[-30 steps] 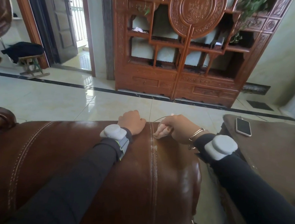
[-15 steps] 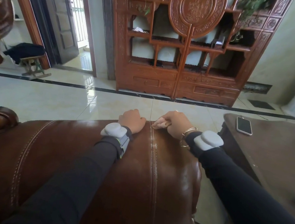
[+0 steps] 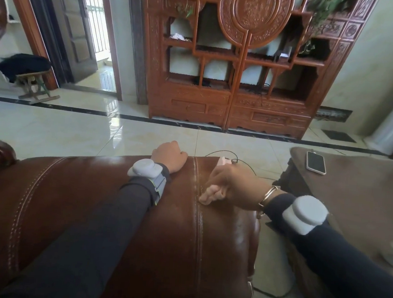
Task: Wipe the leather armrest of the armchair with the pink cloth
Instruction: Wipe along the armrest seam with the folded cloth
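Head view looks down over a brown leather armrest (image 3: 219, 240) that fills the lower middle of the frame, its stitched seam (image 3: 199, 210) running away from the person; the right hand (image 3: 232, 189) lies just right of that seam with its fingers curled round the pink cloth (image 3: 212, 193), a small bunched wad whose ends peep out below the knuckles and again at the far side of the fist; the left hand (image 3: 170, 155) rests at the far edge of the armrest, fingers bent over the rim and holding nothing, likely bracing. A phone (image 3: 316, 162) lies on a brown cover (image 3: 362, 185) to the right, well apart. The cloth looks light, soft and limp, so it should be kept wadded under the fingertips and pressed flat; the leather seems smooth and glossy, so the wad may slide easily, and the seam's groove probably needs firmer, slower passes.
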A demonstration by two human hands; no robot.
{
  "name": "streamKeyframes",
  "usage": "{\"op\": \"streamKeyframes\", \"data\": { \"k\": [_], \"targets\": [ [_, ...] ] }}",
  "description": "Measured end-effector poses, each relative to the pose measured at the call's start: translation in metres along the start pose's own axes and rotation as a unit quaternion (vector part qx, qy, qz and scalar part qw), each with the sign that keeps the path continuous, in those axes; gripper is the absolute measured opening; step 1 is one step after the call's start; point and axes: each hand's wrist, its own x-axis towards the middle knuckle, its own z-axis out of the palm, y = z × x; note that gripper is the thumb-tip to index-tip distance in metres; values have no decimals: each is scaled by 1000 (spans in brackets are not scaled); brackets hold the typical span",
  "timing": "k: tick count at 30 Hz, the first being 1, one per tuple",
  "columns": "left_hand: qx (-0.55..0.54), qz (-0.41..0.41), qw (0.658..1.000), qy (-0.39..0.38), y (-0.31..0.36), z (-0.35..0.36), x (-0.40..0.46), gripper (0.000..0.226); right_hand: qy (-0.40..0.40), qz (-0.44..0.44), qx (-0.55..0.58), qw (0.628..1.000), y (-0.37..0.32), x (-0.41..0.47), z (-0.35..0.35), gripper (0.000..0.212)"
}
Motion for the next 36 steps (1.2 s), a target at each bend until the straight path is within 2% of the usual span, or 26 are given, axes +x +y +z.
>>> {"op": "streamKeyframes", "data": {
  "k": [3,7,10,13,17,20,22,25,28,30,33,36],
  "targets": [
    [-8,2,1000,1,0,0,-1,32,-11,-5,18,1000,3,0,-7,22],
    [-5,-4,1000,7,0,0,-1,33,78,31,44,995,1,17,-5,30],
    [-1,-3,1000,11,1,0,-2,33,94,67,83,990,-1,19,11,37],
    [-5,-2,1000,10,1,-1,-2,33,70,60,90,992,-4,11,13,34],
    [-12,2,1000,5,-1,0,-2,32,27,47,14,998,-6,-7,3,22],
    [-15,4,1000,6,-1,0,-1,32,-22,36,-9,999,-5,-9,-7,28],
    [-13,5,1000,9,0,1,-1,33,-9,37,-14,999,-6,-1,-15,31],
    [-6,1,1000,15,0,0,-2,33,55,61,-18,996,-6,20,-12,33],
    [-4,3,1000,14,0,0,-2,33,47,109,34,992,-6,29,1,39],
    [-6,2,1000,12,1,-1,-3,33,42,107,53,992,-3,23,7,33],
    [-11,2,1000,7,1,-2,-4,33,22,76,26,997,-4,6,3,23],
    [-12,3,1000,2,1,-4,-5,33,-12,60,-23,998,-5,-4,-4,24]
  ]
}}
